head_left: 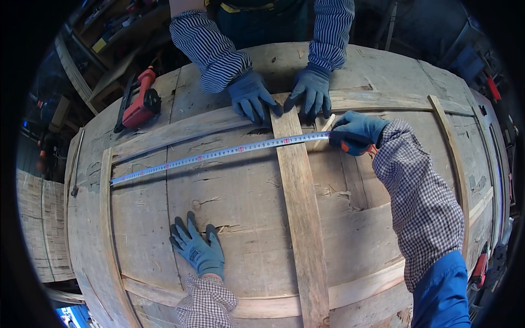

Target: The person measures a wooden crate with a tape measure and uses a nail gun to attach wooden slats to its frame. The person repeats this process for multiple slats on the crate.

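Observation:
My right hand (358,131), in a blue-grey work glove, grips the orange and dark case of a tape measure. Its pale blade (235,150) stretches left across the wooden frame, its far end at the left slat (106,202). The blade passes over a middle wooden slat (303,218). My gloved left hand (199,246) lies with fingers spread on the plywood panel (246,251), below the blade. Across from me, a co-worker's two gloved hands (251,95) rest at the top end of the middle slat.
A red and black nail gun (143,101) lies at the panel's upper left. Wooden strips form the frame, with a right slat (451,147) and a lower rail (262,307). Stacked boards (44,218) stand at the far left. A thin wood offcut (327,127) lies near my right hand.

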`<state>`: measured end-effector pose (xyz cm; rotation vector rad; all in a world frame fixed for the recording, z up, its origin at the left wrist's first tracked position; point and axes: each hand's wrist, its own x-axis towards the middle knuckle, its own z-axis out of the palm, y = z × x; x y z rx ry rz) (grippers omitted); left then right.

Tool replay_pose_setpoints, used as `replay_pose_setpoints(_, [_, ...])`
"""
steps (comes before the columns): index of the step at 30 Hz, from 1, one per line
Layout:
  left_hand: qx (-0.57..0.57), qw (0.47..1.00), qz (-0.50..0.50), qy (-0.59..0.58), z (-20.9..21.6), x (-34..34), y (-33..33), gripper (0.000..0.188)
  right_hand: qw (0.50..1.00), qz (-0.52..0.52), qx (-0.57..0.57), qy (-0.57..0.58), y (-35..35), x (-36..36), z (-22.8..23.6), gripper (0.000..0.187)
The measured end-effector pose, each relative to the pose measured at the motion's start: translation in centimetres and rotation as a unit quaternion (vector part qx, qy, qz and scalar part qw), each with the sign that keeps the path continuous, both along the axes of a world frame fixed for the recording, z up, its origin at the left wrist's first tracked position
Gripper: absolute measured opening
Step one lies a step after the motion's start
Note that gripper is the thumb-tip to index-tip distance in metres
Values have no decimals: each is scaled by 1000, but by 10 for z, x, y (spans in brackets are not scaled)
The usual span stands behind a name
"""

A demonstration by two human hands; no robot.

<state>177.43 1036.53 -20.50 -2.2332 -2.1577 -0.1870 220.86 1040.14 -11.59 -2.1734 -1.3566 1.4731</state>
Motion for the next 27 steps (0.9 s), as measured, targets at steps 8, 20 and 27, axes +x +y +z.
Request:
replay_pose_setpoints(8, [-10,1000,0,6,-2,-1,1,60,1000,-11,-2,-5,-2,-7,6,22])
replay_pose_setpoints(20, [15,1000,-17,-3,-8,-5,0,59,999,-24,26,31,-3,0,-9,26])
replay_pose_setpoints(27, [40,999,-21,6,-5,-1,-1,54,1000,6,19,0,-2,1,-7,26])
